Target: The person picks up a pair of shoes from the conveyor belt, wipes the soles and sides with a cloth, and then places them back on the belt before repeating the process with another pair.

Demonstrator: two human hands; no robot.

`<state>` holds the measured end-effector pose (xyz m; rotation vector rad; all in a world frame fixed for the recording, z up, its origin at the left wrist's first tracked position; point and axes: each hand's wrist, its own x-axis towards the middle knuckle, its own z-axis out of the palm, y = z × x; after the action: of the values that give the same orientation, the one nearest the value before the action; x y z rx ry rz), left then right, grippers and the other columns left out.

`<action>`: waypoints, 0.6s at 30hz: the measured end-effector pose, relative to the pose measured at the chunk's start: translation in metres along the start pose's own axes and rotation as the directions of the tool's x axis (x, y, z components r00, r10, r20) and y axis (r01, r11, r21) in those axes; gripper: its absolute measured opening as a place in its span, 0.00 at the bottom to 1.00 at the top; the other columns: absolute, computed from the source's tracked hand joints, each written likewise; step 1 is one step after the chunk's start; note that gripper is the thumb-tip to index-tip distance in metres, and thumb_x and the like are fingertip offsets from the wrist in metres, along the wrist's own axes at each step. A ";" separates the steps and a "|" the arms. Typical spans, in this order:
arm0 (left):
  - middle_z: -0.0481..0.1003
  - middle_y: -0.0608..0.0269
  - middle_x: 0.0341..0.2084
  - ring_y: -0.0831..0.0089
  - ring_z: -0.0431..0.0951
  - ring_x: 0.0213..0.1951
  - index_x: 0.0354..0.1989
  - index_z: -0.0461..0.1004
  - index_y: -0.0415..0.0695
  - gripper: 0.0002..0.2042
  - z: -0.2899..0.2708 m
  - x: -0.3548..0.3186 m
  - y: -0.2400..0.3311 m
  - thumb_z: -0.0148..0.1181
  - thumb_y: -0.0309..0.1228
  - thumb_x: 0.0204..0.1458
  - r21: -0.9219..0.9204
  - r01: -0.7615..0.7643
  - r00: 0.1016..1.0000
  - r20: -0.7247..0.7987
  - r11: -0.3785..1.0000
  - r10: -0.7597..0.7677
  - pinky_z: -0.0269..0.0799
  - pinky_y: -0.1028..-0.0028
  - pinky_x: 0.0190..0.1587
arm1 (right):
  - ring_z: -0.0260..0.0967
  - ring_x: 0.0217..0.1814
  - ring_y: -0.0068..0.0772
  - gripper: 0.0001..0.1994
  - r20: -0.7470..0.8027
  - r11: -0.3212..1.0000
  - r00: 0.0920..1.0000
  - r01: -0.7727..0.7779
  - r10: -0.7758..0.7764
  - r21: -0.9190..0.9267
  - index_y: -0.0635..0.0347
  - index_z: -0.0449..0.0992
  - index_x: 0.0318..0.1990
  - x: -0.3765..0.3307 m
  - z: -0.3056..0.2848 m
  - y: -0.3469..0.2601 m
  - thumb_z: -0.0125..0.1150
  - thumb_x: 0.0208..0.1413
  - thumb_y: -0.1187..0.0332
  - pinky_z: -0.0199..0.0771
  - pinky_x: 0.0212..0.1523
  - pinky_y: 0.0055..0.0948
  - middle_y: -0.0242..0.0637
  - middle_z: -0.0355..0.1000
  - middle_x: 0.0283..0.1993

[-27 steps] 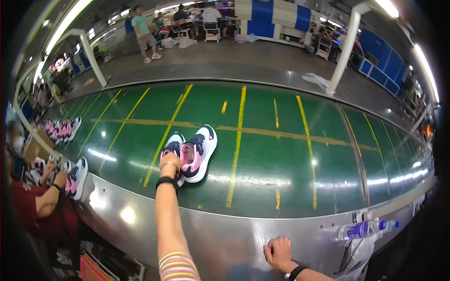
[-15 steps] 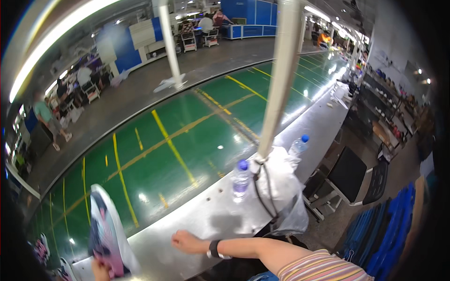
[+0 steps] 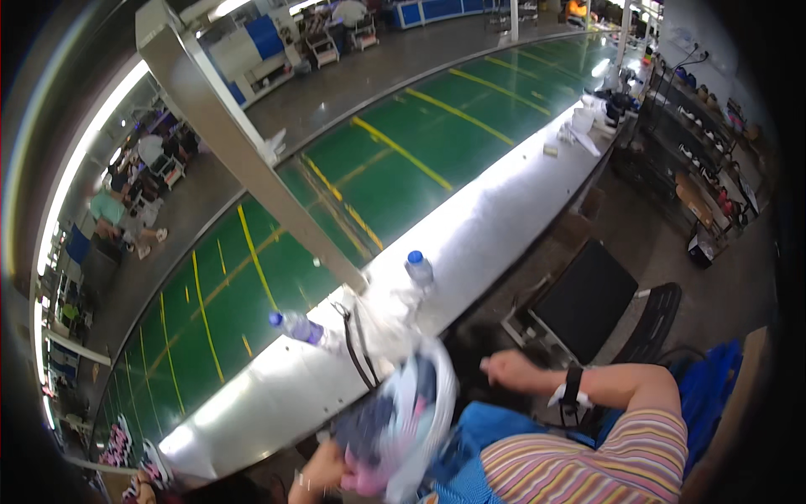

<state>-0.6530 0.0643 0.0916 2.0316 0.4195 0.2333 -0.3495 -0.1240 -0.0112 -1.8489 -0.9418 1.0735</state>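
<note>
- Green conveyor (image 3: 403, 168) is running beside steel counter (image 3: 470, 244) bearing two bottles (image 3: 295, 326).
- Left hand (image 3: 323, 472) is gripping blurred sneaker (image 3: 401, 428) below counter edge; fingers partly hidden.
- Right hand (image 3: 508, 370) is curling loosely, holding nothing.

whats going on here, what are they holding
A person at a long metal bench beside a green conveyor belt holds a sneaker, white with pink and dark parts and blurred by motion, low in front of them. The left hand grips it from below. The right hand is a loose fist off to the side, holding nothing. Two water bottles with blue caps stand on the bench by a slanted metal post. More sneakers sit far down the belt.
</note>
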 end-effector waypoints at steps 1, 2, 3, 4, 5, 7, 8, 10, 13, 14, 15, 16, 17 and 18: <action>0.75 0.53 0.24 0.67 0.76 0.27 0.37 0.74 0.41 0.14 0.002 0.012 0.000 0.57 0.30 0.38 -0.157 0.427 0.900 0.175 0.891 -0.400 0.70 0.67 0.31 | 0.63 0.21 0.27 0.17 -0.114 0.957 0.958 0.243 -0.262 -0.161 0.62 0.71 0.19 0.005 -0.013 0.020 0.49 0.54 0.60 0.64 0.26 0.30 0.36 0.67 0.19; 0.73 0.51 0.19 0.62 0.76 0.24 0.27 0.75 0.41 0.12 0.005 0.036 0.006 0.58 0.36 0.38 0.241 0.522 0.807 0.171 0.818 -0.565 0.69 0.67 0.29 | 0.62 0.21 0.25 0.16 -0.321 0.998 0.947 0.029 -0.008 0.060 0.64 0.70 0.19 -0.002 -0.018 -0.020 0.51 0.54 0.63 0.63 0.23 0.29 0.37 0.67 0.18; 0.72 0.48 0.17 0.55 0.74 0.24 0.20 0.74 0.40 0.14 0.025 0.069 0.022 0.56 0.40 0.39 0.264 0.432 0.876 0.106 0.862 -0.471 0.69 0.65 0.28 | 0.60 0.21 0.22 0.11 -0.377 0.983 0.921 -0.031 0.099 0.183 0.64 0.68 0.26 -0.008 -0.033 -0.021 0.51 0.54 0.64 0.62 0.23 0.26 0.34 0.65 0.19; 0.72 0.47 0.18 0.53 0.74 0.24 0.20 0.74 0.40 0.15 0.054 0.094 0.021 0.55 0.41 0.39 0.269 0.416 0.898 0.028 0.869 -0.439 0.69 0.63 0.29 | 0.60 0.21 0.21 0.10 -0.402 0.933 0.905 0.018 0.137 0.359 0.63 0.67 0.29 -0.015 -0.048 -0.021 0.51 0.54 0.64 0.63 0.24 0.24 0.32 0.64 0.20; 0.73 0.46 0.19 0.52 0.74 0.25 0.20 0.73 0.39 0.16 0.079 0.122 0.015 0.54 0.42 0.40 0.287 0.394 0.916 -0.045 0.873 -0.398 0.69 0.62 0.30 | 0.60 0.22 0.21 0.10 -0.424 0.845 0.887 0.079 0.182 0.529 0.63 0.66 0.32 -0.027 -0.054 -0.021 0.51 0.55 0.65 0.63 0.25 0.22 0.30 0.64 0.21; 0.72 0.45 0.19 0.50 0.74 0.25 0.21 0.74 0.38 0.17 0.117 0.169 0.009 0.54 0.43 0.40 0.300 0.378 0.925 -0.085 0.876 -0.371 0.69 0.59 0.31 | 0.63 0.35 0.22 0.16 -0.407 0.750 0.912 0.240 0.044 0.617 0.63 0.60 0.45 -0.032 -0.065 -0.022 0.54 0.53 0.65 0.66 0.33 0.19 0.32 0.64 0.33; 0.72 0.45 0.19 0.50 0.74 0.25 0.21 0.73 0.38 0.17 0.130 0.186 0.008 0.54 0.42 0.40 0.314 0.368 0.930 -0.124 0.875 -0.346 0.69 0.59 0.31 | 0.61 0.41 0.24 0.21 -0.408 0.839 0.912 0.259 -0.049 0.479 0.63 0.58 0.49 -0.026 -0.067 -0.025 0.57 0.51 0.65 0.67 0.36 0.20 0.36 0.62 0.38; 0.73 0.44 0.21 0.49 0.74 0.26 0.21 0.73 0.37 0.16 0.152 0.223 0.017 0.52 0.40 0.42 0.333 0.356 0.934 -0.170 0.873 -0.315 0.70 0.58 0.32 | 0.55 0.55 0.35 0.38 -0.388 0.911 0.920 0.205 -0.054 0.358 0.64 0.50 0.58 -0.011 -0.080 -0.024 0.66 0.43 0.60 0.68 0.45 0.26 0.45 0.56 0.49; 0.72 0.42 0.25 0.49 0.74 0.28 0.23 0.72 0.34 0.15 0.175 0.283 0.012 0.51 0.38 0.43 0.389 0.305 0.947 -0.220 0.870 -0.234 0.70 0.58 0.32 | 0.54 0.56 0.43 0.45 -0.479 0.989 0.873 0.133 -0.090 0.057 0.62 0.47 0.60 0.040 -0.106 -0.001 0.69 0.37 0.57 0.65 0.49 0.33 0.51 0.54 0.52; 0.72 0.41 0.27 0.49 0.73 0.29 0.24 0.72 0.33 0.15 0.179 0.292 0.007 0.50 0.37 0.44 0.421 0.285 0.953 -0.224 0.861 -0.206 0.69 0.58 0.33 | 0.53 0.57 0.49 0.50 -0.495 0.979 0.846 0.152 -0.200 -0.135 0.61 0.45 0.61 0.059 -0.115 0.008 0.72 0.32 0.56 0.58 0.54 0.39 0.54 0.53 0.54; 0.72 0.41 0.27 0.49 0.73 0.29 0.24 0.72 0.33 0.15 0.183 0.306 0.006 0.50 0.37 0.44 0.424 0.291 0.952 -0.220 0.858 -0.214 0.69 0.58 0.33 | 0.52 0.57 0.52 0.48 -0.487 0.988 0.862 0.157 -0.140 -0.005 0.60 0.46 0.61 0.075 -0.129 0.005 0.71 0.33 0.58 0.53 0.57 0.40 0.56 0.53 0.55; 0.71 0.41 0.27 0.49 0.73 0.29 0.24 0.71 0.33 0.15 0.185 0.320 0.006 0.51 0.36 0.44 0.400 0.323 0.939 -0.245 0.858 -0.240 0.69 0.58 0.33 | 0.53 0.57 0.53 0.47 -0.482 0.987 0.872 0.142 -0.088 0.076 0.60 0.46 0.61 0.090 -0.136 0.008 0.69 0.34 0.60 0.53 0.57 0.39 0.56 0.54 0.55; 0.71 0.40 0.27 0.49 0.73 0.29 0.24 0.71 0.32 0.15 0.187 0.333 0.007 0.51 0.36 0.44 0.370 0.356 0.924 -0.275 0.858 -0.265 0.69 0.58 0.33 | 0.53 0.58 0.53 0.45 -0.471 0.980 0.881 0.128 -0.042 0.151 0.60 0.46 0.61 0.103 -0.145 0.008 0.68 0.35 0.62 0.53 0.57 0.39 0.57 0.54 0.55; 0.71 0.39 0.28 0.48 0.73 0.29 0.24 0.71 0.31 0.16 0.188 0.344 0.008 0.51 0.36 0.45 0.358 0.358 0.922 -0.282 0.862 -0.265 0.69 0.58 0.33 | 0.53 0.58 0.53 0.45 -0.463 0.981 0.885 0.124 -0.041 0.150 0.60 0.46 0.61 0.112 -0.155 0.007 0.68 0.35 0.62 0.53 0.57 0.39 0.57 0.54 0.55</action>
<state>-0.2707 0.0417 0.0051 2.3054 1.0051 0.1841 -0.1669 -0.0691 -0.0019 -1.7841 -0.6164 0.5995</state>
